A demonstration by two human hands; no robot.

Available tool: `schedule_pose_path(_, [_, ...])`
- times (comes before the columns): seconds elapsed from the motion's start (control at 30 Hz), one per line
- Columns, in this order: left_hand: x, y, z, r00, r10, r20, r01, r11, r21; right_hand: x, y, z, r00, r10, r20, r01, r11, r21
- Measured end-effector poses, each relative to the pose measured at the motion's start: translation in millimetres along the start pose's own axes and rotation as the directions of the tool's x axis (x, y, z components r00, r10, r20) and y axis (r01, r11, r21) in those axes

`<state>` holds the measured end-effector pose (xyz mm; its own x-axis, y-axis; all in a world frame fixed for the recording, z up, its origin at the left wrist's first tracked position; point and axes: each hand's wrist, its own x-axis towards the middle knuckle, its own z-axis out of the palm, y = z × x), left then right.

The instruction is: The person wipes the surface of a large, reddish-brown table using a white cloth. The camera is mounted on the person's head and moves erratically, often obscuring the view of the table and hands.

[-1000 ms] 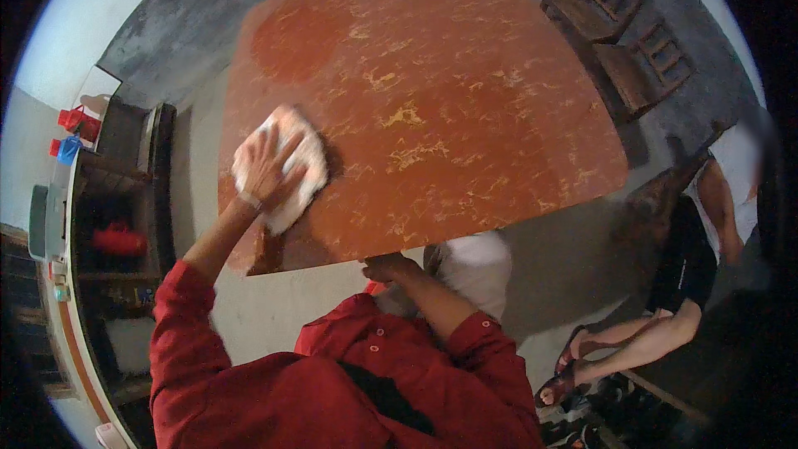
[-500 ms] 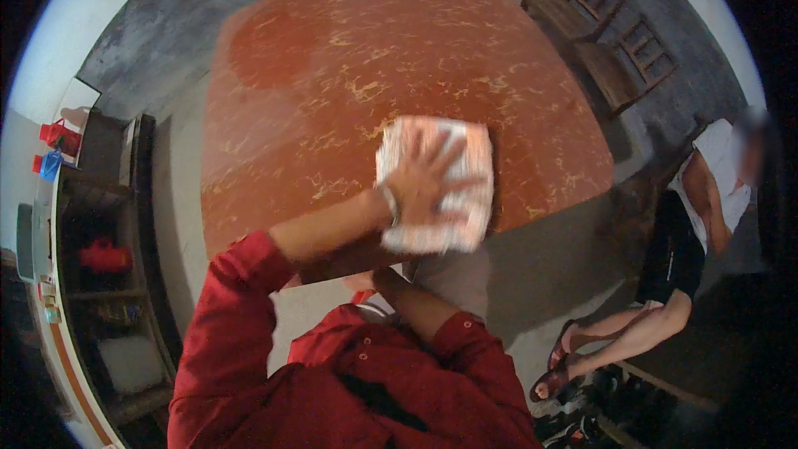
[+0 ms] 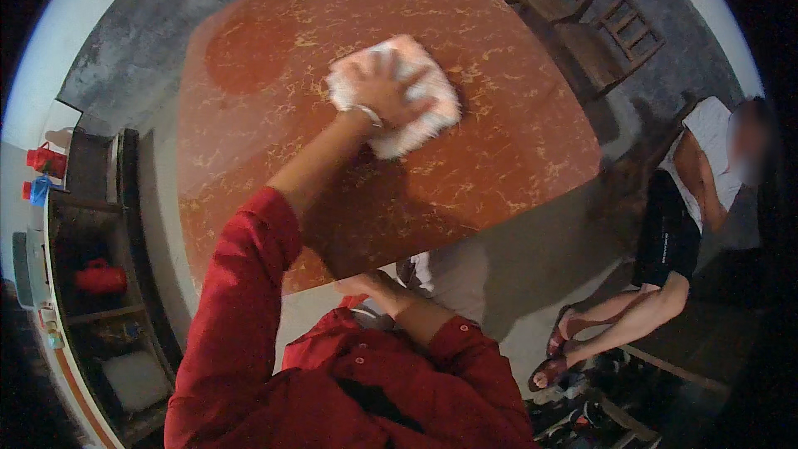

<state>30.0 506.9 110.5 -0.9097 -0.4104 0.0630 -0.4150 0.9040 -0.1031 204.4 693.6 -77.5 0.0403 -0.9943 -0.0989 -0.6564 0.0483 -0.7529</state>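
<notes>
My left hand [image 3: 389, 91] lies flat with its fingers spread on a folded cloth [image 3: 434, 98], white and pale orange, on the table top. The hand is slightly blurred, and a light band circles its wrist. Under the cloth is a large reddish-brown table [image 3: 507, 141] with a yellowish marbled pattern. My right hand [image 3: 362, 284] is close to my body by the table's near edge, away from the cloth. Its fingers are largely hidden, so their closure does not show.
Wooden chairs [image 3: 611, 46] stand beyond the table's far right side. A seated person [image 3: 665, 224] is at the right, above several shoes [image 3: 582, 424]. Along the left runs a dark shelf unit [image 3: 104, 316] holding a red object [image 3: 101, 277].
My left hand has slid the cloth away from the near edge, farther across the table and a little left. The cloth has turned somewhat. My right hand stays near my body.
</notes>
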Motion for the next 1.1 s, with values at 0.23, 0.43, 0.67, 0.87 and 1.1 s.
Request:
schedule_pose_path(0.23, [-84.5, 94.7, 1.2, 0.839, 0.504, -0.203, -0.543, 0.791, -0.281, 5.9, 9.3, 7.3, 0.997, -0.069, -0.045, 0.065, 0.994, -0.082])
schedule_pose_path(0.43, [-150.8, -13.1, -17.3, 0.914, 0.403, -0.039, -0.399, 0.877, -0.267, -7.6, 7.9, -4.6, 0.992, 0.008, 0.128, -0.006, 1.0, -0.02])
schedule_pose_path(0.67, [-29.7, -71.4, 4.8, 0.978, -0.207, 0.007, 0.207, 0.977, -0.049, -7.9, 4.9, -7.2, 0.966, 0.07, 0.249, -0.078, 0.997, 0.023])
schedule_pose_path(0.87, [24.7, 72.2, -4.3, 0.994, 0.111, 0.024, -0.11, 0.993, -0.036, 12.5, 5.8, 17.3, 0.98, 0.091, 0.177, -0.114, 0.986, 0.123])
schedule_pose_path(1.1, [-97.5, 100.0, -1.5, 0.82, 0.547, -0.17, -0.57, 0.753, -0.327, 4.1, 13.3, 9.2, 0.993, 0.034, 0.109, -0.042, 0.997, 0.065])
